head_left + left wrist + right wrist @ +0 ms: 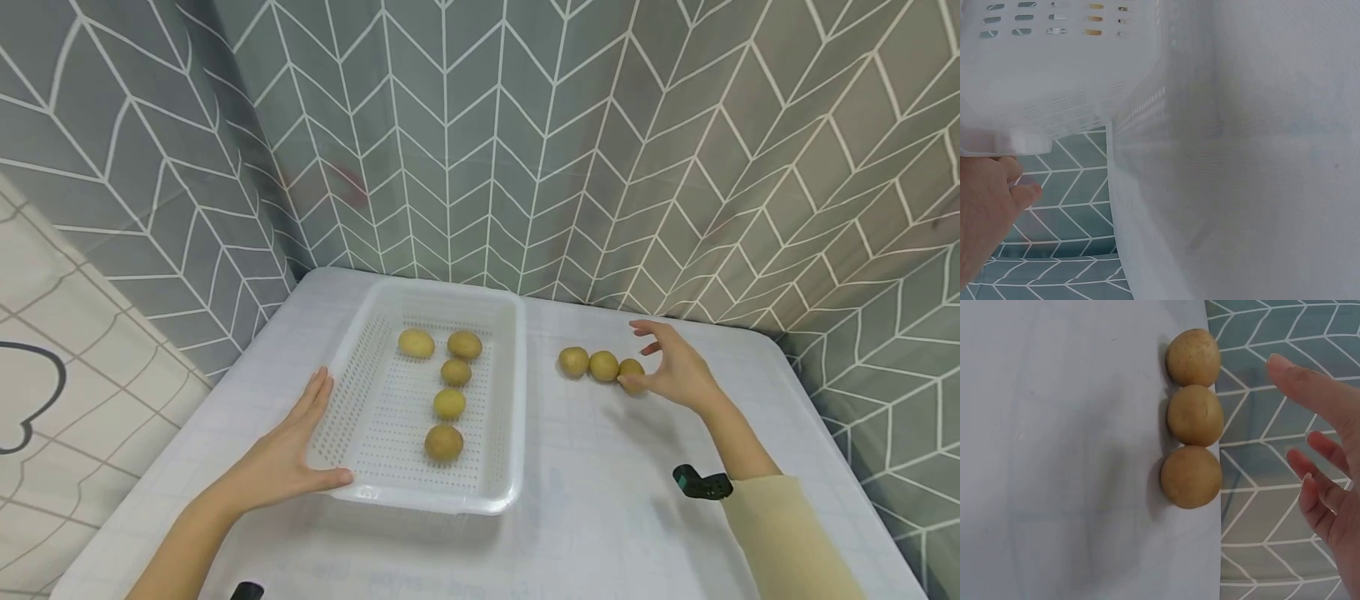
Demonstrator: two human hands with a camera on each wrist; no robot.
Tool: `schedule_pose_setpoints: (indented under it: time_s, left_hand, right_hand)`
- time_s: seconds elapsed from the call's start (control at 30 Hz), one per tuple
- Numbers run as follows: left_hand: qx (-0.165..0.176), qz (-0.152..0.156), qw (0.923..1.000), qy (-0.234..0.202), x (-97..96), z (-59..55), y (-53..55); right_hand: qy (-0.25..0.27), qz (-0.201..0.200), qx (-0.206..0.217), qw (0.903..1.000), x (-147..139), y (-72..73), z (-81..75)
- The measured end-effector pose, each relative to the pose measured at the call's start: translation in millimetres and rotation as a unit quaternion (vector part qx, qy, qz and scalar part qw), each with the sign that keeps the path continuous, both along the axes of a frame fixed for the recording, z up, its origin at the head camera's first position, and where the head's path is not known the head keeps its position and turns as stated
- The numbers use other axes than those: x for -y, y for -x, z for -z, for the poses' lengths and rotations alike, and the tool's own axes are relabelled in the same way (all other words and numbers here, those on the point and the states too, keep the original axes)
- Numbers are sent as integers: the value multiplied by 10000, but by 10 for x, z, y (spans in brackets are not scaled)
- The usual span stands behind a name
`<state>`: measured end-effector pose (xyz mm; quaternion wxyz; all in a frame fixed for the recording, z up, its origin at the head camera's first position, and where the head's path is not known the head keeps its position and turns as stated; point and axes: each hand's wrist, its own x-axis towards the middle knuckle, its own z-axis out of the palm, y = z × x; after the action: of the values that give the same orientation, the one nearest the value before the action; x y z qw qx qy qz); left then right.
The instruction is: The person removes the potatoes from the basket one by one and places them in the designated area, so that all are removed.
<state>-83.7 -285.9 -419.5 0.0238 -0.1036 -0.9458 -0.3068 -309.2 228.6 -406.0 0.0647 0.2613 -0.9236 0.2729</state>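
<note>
A white perforated plastic basket [352,400] stands on the table with several potatoes [444,443] inside, most of them in a column on its right half. My left hand [273,462] rests against the basket's near left corner, its fingers extended along the left side and the thumb at the front rim. Right of the basket, three potatoes [1195,415] lie touching in a row on the cloth. Above the rightmost one hovers my right hand [678,371], thumb and fingers spread apart and holding nothing; in the right wrist view it is apart from the row.
A white cloth [600,517] covers the table. Grey curtains [480,150] with a white chevron pattern hang along the back and sides. At the far left a pale tiled surface [67,400] shows below the table's edge. A dark wrist device [702,483] sits on the right forearm.
</note>
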Motion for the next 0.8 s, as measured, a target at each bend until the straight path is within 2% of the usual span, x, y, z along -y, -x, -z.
schedule_pose_setpoints:
  time_s: [0.17,0.3,0.6,0.8]
  left_hand:
    - [-12,5,10000,-19,4,13,-5]
    - [-46,10,10000,9,4,6,-8]
    - [-62,-5,10000,-29,-2,-13,-15]
    - [-48,5,10000,-63,-3,-6,-15]
  right_hand:
    - [474,-428,-158,9978,93,-8,-39]
    - [630,-587,-214,9961,162,-18,-80]
    - [729,-927,-261,9927,402,-80,-266]
    - [702,-1433,-155,9871,584,-146,-386]
